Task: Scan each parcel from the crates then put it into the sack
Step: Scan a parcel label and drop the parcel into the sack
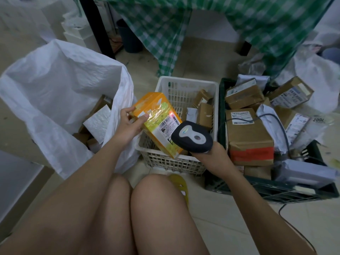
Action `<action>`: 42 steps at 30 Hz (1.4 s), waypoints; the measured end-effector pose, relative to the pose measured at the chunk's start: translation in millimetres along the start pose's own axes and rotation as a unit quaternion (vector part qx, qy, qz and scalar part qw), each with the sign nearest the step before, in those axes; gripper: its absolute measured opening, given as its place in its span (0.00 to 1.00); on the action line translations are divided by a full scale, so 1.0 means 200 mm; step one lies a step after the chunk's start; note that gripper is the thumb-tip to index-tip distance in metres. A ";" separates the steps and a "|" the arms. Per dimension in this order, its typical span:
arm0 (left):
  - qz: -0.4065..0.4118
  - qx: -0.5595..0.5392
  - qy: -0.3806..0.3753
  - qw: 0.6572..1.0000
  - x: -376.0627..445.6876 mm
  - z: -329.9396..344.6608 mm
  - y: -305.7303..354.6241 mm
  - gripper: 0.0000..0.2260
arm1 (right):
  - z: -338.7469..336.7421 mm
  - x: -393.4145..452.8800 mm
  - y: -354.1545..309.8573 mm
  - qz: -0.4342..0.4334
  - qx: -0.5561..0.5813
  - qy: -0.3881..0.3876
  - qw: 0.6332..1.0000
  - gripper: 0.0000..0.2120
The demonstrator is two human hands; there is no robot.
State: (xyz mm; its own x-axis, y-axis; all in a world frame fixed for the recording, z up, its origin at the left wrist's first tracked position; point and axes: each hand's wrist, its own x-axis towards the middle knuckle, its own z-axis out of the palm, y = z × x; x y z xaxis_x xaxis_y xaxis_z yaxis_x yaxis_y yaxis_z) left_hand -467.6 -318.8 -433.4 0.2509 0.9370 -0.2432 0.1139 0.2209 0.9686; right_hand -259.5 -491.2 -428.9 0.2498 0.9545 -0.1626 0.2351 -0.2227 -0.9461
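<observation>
My left hand [129,124] grips an orange and yellow parcel [156,115] by its left end, holding it tilted over the white crate [184,83]. Its white label with barcodes faces up, and a red light spot shows on the label. My right hand [211,155] holds a dark handheld scanner [192,138] just right of the parcel, its head over the label's lower edge. The white woven sack [60,85] stands open at the left with several parcels inside. A dark green crate [276,188] at the right is piled with brown boxes.
A few brown boxes lie in the white crate. The scanner's cable [281,129] runs over the green crate's parcels. A table with a green checked cloth [165,34] stands behind the crates. My knees fill the lower middle, with a yellow slipper [179,183] by the white crate.
</observation>
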 end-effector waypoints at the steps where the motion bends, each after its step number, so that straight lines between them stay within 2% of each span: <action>1: 0.000 -0.001 0.000 1.000 0.00 0.00 0.00 0.21 | 0.00 0.00 0.00 -0.001 -0.003 0.002 1.000 0.14; 11: 0.004 0.004 -0.001 1.000 0.01 0.00 -0.01 0.21 | -0.01 0.01 -0.01 0.009 0.010 0.019 1.000 0.16; 16: 0.017 0.012 0.001 1.000 -0.01 0.01 0.02 0.22 | -0.01 0.02 -0.01 0.016 0.055 0.018 0.998 0.13; 21: 0.059 -0.005 0.012 0.998 -0.12 0.00 0.09 0.22 | 0.08 0.06 -0.09 0.003 0.127 0.085 0.988 0.09; 28: 0.154 -0.056 0.135 0.977 -0.37 -0.25 0.27 0.26 | 0.30 0.19 -0.43 -0.001 0.175 0.124 0.977 0.10; 34: 0.228 -0.061 0.237 0.942 -0.52 -0.59 0.47 0.27 | 0.49 0.30 -0.74 -0.029 0.158 0.096 0.982 0.15; 38: 0.243 0.000 0.326 0.914 -0.48 -0.78 0.48 0.28 | 0.59 0.39 -0.82 -0.032 0.143 0.103 0.984 0.10; 42: 0.208 0.058 0.389 0.896 -0.29 -0.88 0.43 0.31 | 0.68 0.51 -0.79 -0.022 0.138 0.120 0.983 0.15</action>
State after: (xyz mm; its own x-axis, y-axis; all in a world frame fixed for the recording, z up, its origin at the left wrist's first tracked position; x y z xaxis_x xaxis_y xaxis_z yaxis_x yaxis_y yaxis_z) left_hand -641.6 -307.0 -326.9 -0.4458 0.8466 0.2907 0.2759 -0.1790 0.9444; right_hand -397.6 -331.6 -334.8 0.4679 0.8801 -0.0804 -0.0057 -0.0880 -0.9961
